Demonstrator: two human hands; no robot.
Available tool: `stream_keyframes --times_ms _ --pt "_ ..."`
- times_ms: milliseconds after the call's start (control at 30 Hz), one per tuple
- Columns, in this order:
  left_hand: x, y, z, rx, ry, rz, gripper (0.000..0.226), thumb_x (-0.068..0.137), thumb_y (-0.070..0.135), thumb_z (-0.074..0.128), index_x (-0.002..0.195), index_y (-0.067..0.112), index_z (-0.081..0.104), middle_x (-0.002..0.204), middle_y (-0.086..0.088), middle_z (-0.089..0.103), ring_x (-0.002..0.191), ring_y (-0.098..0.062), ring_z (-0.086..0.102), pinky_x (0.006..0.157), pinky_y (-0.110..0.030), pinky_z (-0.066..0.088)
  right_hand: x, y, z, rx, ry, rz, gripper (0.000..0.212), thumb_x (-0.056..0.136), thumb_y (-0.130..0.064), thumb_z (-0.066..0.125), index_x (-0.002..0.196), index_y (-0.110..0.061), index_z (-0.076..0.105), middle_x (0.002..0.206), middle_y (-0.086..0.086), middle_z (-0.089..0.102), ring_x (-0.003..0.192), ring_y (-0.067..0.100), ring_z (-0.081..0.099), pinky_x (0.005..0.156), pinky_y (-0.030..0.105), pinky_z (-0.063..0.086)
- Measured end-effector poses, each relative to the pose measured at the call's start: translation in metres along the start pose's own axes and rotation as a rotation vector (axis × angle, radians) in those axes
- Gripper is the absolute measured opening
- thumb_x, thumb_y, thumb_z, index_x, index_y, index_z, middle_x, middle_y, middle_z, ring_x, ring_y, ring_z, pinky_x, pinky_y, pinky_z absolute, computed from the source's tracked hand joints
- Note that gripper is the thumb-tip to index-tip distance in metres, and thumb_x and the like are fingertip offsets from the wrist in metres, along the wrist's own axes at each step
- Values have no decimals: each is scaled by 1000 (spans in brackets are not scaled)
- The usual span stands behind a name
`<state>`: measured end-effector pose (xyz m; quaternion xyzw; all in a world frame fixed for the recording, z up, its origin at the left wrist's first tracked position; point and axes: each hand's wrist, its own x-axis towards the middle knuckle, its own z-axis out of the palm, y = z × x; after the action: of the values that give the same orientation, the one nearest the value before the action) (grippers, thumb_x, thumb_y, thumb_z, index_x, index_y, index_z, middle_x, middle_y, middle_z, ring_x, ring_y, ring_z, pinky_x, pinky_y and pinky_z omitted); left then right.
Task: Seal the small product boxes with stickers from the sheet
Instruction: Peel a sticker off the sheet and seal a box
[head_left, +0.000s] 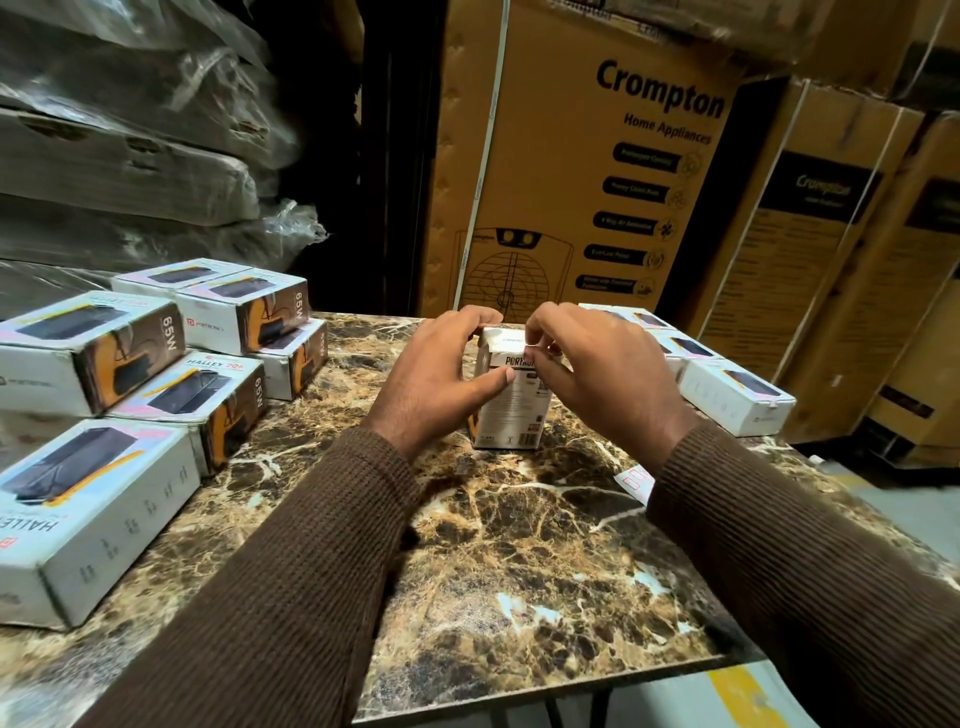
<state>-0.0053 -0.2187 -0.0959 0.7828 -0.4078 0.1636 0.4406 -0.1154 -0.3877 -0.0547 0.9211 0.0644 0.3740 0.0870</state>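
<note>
A small white product box (511, 415) stands upright on end at the middle of the marble table (519, 545). My left hand (441, 374) grips its left side, fingers curled over the top and thumb on the front. My right hand (597, 369) pinches a small sticker (531, 349) at the box's top front edge. The sticker sheet (635, 480) lies on the table to the right, mostly hidden under my right sleeve.
Several product boxes (156, 374) are stacked on the table's left side, and more product boxes (727, 389) lie at the right back. Large cardboard cartons (597, 171) stand behind the table. Plastic-wrapped cartons (130, 130) are piled at the left.
</note>
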Motion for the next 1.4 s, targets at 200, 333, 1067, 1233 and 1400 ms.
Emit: stream_keyframes --times_ms 200,333,1067,1233,1400 --pt "1 1 1 8 -3 -8 57 92 39 76 143 24 55 141 6 59 132 -14 51 111 -49 46 -10 0 12 -29 67 34 20 107 -32 54 109 -16 66 99 -1 63 85 17 57 62 37 53" --pt "1 0 1 9 -1 -13 57 92 38 77 143 23 55 141 6 59 131 -14 51 109 -48 47 -10 0 14 -16 75 39 21 106 -32 57 109 -15 69 100 -1 64 87 17 57 61 35 52" --pt "1 -1 0 11 -2 -9 58 92 41 76 143 23 56 139 5 59 130 -15 51 108 -48 48 -8 3 13 109 29 79 16 101 -41 59 110 -30 66 100 -10 57 92 12 54 64 33 50" --pt "2 1 1 12 -5 -16 58 92 40 77 144 23 55 142 5 58 132 -15 49 110 -48 46 -8 9 15 157 32 101 15 100 -37 63 109 -26 69 101 -10 61 94 11 56 68 29 47" --pt "1 0 1 4 -7 -22 56 92 40 77 142 24 56 141 5 58 132 -15 49 110 -49 46 -6 11 19 275 46 167 6 96 -26 72 101 -25 75 97 -12 64 93 10 60 74 36 57"
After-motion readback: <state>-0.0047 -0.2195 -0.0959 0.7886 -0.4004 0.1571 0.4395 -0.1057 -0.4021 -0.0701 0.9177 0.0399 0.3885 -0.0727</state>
